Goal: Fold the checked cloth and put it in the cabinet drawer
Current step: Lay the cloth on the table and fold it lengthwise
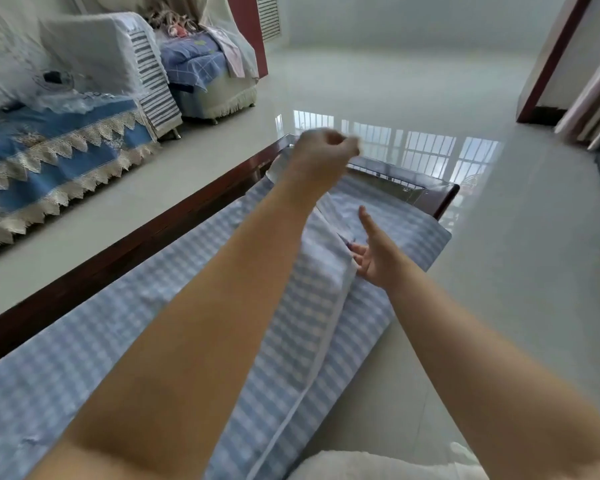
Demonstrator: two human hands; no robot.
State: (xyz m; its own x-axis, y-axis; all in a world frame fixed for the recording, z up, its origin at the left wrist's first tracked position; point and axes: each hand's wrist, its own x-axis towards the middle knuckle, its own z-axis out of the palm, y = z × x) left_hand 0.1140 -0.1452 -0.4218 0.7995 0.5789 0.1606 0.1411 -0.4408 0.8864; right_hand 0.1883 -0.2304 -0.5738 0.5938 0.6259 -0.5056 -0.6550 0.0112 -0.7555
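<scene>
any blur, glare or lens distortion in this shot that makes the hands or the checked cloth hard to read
Head view: the left hand is smeared by motion blur, so its grip is unclear; the right hand is sharper, open against the checked cloth. Head view: window glare reflects off the glossy floor beyond the table. Head view: wide-angle bending curves the edges and stretches the forearms.

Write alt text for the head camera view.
A person's left hand, closed in a fist, lifts a fold of the blue-and-white checked cloth spread over a dark wooden table, while the open right hand rests at the fold's edge. A covered sofa stands to the left.
</scene>
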